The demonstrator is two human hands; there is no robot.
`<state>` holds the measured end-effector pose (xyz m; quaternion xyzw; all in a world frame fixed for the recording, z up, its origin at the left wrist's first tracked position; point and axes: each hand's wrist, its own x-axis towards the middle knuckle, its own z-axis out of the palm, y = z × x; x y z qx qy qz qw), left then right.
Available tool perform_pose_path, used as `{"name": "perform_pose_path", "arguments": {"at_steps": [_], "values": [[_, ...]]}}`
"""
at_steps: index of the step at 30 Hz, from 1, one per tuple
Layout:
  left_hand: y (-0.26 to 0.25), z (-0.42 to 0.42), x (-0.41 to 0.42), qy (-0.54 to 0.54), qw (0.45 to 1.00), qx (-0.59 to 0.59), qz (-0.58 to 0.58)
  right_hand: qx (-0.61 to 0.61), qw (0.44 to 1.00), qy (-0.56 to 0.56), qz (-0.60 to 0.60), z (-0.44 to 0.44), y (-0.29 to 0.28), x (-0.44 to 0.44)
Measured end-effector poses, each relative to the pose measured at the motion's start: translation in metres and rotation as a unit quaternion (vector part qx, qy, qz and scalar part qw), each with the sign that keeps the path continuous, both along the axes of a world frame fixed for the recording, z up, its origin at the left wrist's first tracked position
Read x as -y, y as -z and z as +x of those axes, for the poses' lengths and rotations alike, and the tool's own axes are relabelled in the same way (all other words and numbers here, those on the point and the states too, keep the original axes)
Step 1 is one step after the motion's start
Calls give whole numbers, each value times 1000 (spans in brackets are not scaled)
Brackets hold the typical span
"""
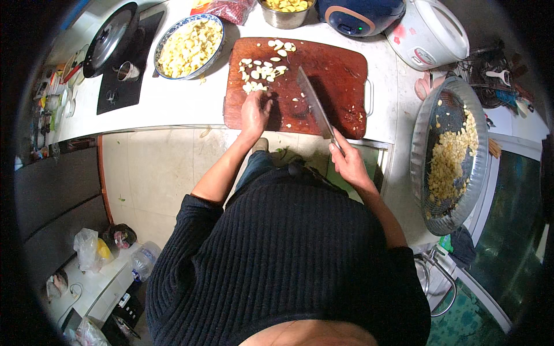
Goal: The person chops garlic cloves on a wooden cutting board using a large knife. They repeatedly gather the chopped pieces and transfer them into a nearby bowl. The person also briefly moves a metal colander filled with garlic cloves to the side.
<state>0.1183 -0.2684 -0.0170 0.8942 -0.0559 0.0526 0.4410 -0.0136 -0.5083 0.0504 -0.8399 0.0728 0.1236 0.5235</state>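
Observation:
My right hand [351,163] grips the handle of a cleaver [316,101], its broad blade tilted over a reddish-brown wooden cutting board [337,65]. My left hand [255,114] is at the board's left side, fingers bent down beside a small cluster of pale bean-like pieces [253,88]. Whether those fingers pinch a piece is hidden. More pale yellow pieces [264,71] lie loose on the upper left of the board, with a few crumbs at its lower right. Left of the board stands a blue-and-white bowl [222,41], heaped with similar yellow pieces [190,49].
A large ribbed basin [484,166] with chopped pale pieces [448,160] sits at right. Behind the board are a metal bowl [283,19], a dark blue appliance [363,19] and a white rice cooker [428,36]. A wok [111,41] stands on the black cooktop [119,93].

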Motion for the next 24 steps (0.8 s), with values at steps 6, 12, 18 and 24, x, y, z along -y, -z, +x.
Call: {"name": "perform_pose_path", "arguments": {"at_steps": [6,12,18,24], "values": [[-11,24,-8,-3,999,27,19,-64,992,-63,93,-6,-10,10],[-7,77,14,92,972,154,154,-65,983,48,166,2,7,24],[0,91,41,173,919,131,330,32,977,86,194,13,-41,34],[3,26,56,206,964,65,157,42,996,17,79,-3,-37,23]]}}
